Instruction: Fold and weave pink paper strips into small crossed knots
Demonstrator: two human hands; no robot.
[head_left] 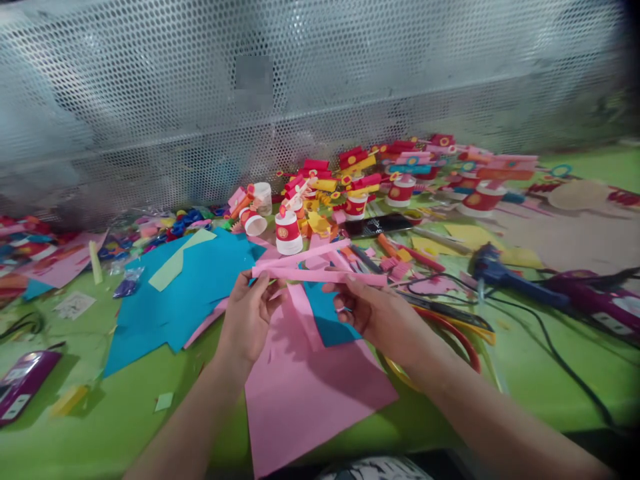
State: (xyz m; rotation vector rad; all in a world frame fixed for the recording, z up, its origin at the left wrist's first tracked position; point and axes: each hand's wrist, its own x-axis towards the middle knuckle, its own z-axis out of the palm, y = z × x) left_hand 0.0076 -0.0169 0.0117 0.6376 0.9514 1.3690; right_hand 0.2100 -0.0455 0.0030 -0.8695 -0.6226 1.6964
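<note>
Between my hands a narrow pink paper strip is stretched nearly level above the table. My left hand pinches its left end with thumb and fingers. Farther right, my right hand grips the same strip, whose end sticks out past the fingers. A second pink strip slants up to the right just behind it; whether the left fingers hold that one too, I cannot tell. Below my hands lies a large pink sheet, with another pink strip and a blue piece on or beside it.
Blue sheets lie left. Decorated paper cups stand behind, along a perforated metal panel. A dark phone lies among scraps. At right are a blue glue gun, its dark cord and orange-handled scissors.
</note>
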